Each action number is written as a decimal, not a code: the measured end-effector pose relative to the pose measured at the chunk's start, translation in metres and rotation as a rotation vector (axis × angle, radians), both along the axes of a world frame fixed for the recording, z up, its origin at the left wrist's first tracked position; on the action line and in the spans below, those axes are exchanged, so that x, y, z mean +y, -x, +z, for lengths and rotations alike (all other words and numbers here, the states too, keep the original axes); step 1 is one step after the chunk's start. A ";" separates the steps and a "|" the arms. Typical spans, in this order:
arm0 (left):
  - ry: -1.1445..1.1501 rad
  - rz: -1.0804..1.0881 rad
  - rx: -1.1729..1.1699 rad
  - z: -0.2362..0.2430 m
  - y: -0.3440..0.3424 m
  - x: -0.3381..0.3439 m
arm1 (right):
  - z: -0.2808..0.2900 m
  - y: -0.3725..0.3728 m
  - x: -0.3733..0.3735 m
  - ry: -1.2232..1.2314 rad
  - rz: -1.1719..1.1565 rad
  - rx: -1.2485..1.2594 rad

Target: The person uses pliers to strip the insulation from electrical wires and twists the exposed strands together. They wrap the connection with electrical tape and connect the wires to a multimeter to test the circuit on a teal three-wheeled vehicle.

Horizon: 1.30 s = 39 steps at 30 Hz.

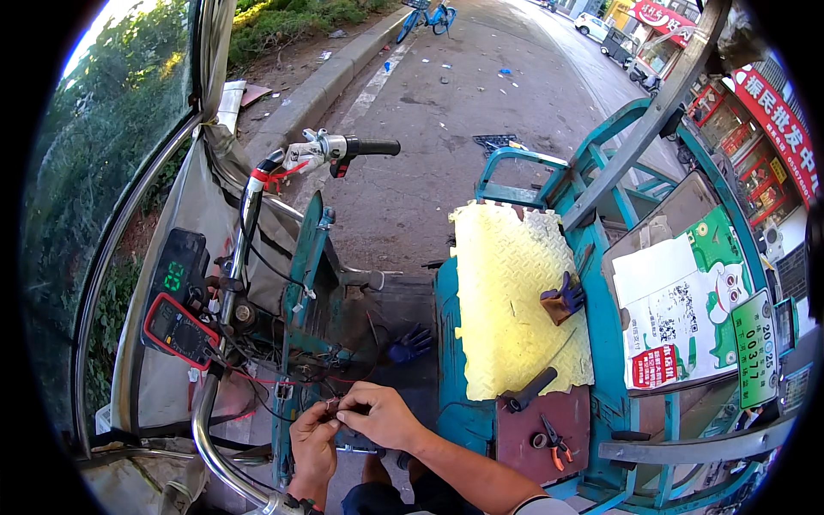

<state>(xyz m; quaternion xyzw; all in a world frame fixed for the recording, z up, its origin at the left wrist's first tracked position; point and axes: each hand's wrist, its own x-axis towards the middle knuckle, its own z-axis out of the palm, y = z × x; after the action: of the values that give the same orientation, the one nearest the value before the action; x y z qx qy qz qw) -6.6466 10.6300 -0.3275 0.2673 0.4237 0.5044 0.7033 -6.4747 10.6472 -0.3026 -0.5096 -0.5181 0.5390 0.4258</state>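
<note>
Close together low in the view, my left hand [313, 442] and my right hand [378, 416] both pinch a small dark reddish piece [332, 407]. Its kind is too small to tell, and fingertips partly cover it. Thin red and black wires [296, 380] run near it from the handlebar side. A red-rimmed multimeter [182, 330] leans by the chrome handlebar [206, 403], left of my hands. Behind it stands a dark display unit [176, 266] with lit green digits. On the dark floor ahead of my hands lies a blue glove [410, 343].
A yellow foam mat [502, 300] covers the teal seat at right, bearing a brown-and-blue glove [562, 300]. A black cylindrical object [530, 390] lies at its near edge. Orange-handled pliers [556, 445] and a tape roll [538, 440] sit nearer. A handlebar grip [376, 148] juts out ahead.
</note>
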 end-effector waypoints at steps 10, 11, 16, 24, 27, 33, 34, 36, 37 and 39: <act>0.073 -0.020 0.200 0.006 0.003 0.003 | -0.001 0.004 0.009 -0.549 0.033 -0.449; 0.041 -0.031 0.200 0.002 0.005 -0.002 | -0.004 0.008 0.002 -0.403 -0.013 -0.369; 0.001 0.024 0.116 0.002 0.004 -0.010 | -0.009 0.005 -0.001 0.298 0.081 0.134; -0.050 -0.017 0.171 0.005 0.001 -0.006 | -0.005 -0.001 0.011 0.346 0.090 0.132; -0.026 -0.012 0.140 0.007 0.000 -0.005 | -0.005 0.001 0.010 0.352 0.066 0.152; 0.016 -0.007 0.116 0.013 0.000 -0.005 | 0.001 0.007 0.005 0.223 0.011 0.089; 0.014 -0.011 0.104 0.012 0.001 -0.006 | 0.001 0.007 0.005 0.201 0.008 0.075; 0.011 -0.018 0.079 0.009 0.004 -0.006 | 0.003 0.008 0.005 0.158 0.002 0.047; 0.010 -0.021 0.075 0.008 0.004 -0.007 | 0.004 0.008 0.005 0.142 0.002 0.036; 0.007 -0.027 0.067 0.007 0.004 -0.008 | 0.006 0.009 0.004 0.113 0.004 0.013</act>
<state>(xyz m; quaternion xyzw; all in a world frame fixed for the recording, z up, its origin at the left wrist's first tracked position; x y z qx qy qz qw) -6.6501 10.6223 -0.3207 0.2870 0.4451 0.4843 0.6964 -6.4833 10.6516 -0.2965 -0.5282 -0.4851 0.5714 0.3989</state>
